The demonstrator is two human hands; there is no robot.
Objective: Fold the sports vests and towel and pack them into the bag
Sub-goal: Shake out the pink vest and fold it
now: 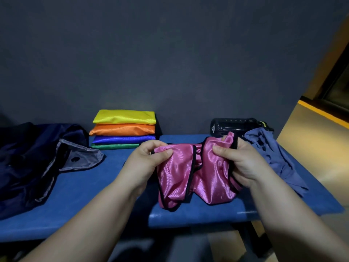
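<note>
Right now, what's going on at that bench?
A person's left hand and right hand each pinch a crumpled pink vest over the blue bench. Four folded vests sit stacked behind. The navy bag lies open at left; the blue-grey towel lies unfolded at right, by a black bottle.
</note>
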